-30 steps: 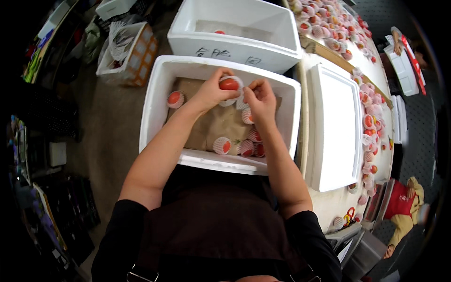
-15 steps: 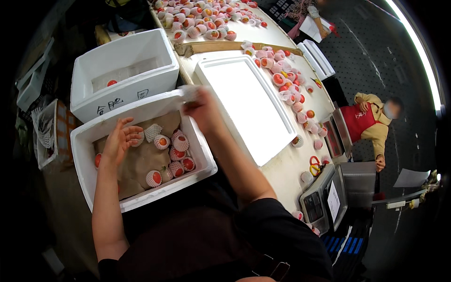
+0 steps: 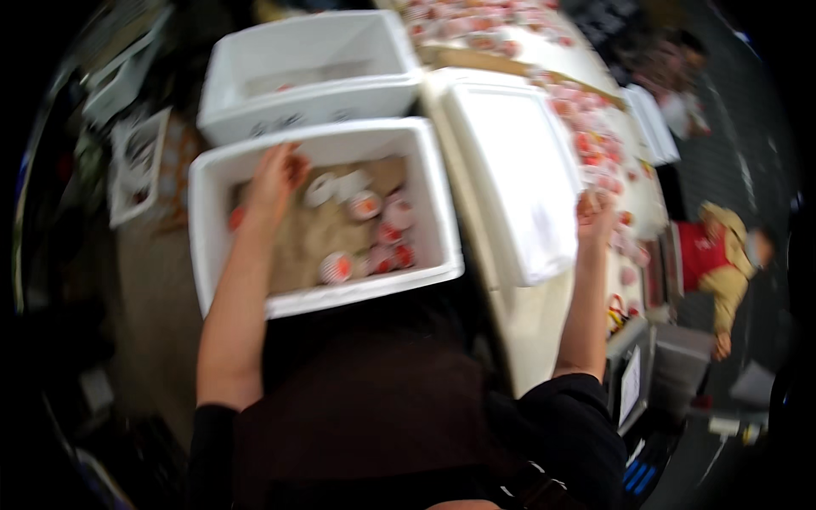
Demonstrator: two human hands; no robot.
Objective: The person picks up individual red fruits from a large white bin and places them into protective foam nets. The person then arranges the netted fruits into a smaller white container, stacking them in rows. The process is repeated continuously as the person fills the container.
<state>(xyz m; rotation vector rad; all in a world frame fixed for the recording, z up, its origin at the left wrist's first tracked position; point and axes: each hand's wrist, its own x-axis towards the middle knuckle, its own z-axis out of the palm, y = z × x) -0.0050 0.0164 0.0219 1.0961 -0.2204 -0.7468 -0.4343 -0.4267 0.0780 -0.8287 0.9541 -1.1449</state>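
Note:
The near white foam box (image 3: 197,246) is lined with brown paper (image 3: 297,255). Inside, several round red fruits in foam net sleeves sit mostly on the right, among them one sleeved fruit (image 3: 336,268) near the front wall. Pale foam sleeves (image 3: 336,187) lie toward the back. Over the left part of this box hangs my left hand (image 3: 285,174), fingers loosely bent and apart, with nothing visible in it. My right hand (image 3: 597,208) reaches past the white foam lid (image 3: 510,161) to the sleeved fruits (image 3: 599,153) on the table. Motion blurs its fingers and whatever is in them.
Behind the near box stands a second white foam box (image 3: 310,106) with a red fruit in it. More sleeved fruits (image 3: 484,25) cover the far table. A grey scale (image 3: 629,365) stands at right. A person (image 3: 714,255) in a red apron is beyond the table.
My right hand has left the near box's far right corner, where it held something whitish, and moved right across the lid to the fruits. The whole view has shifted.

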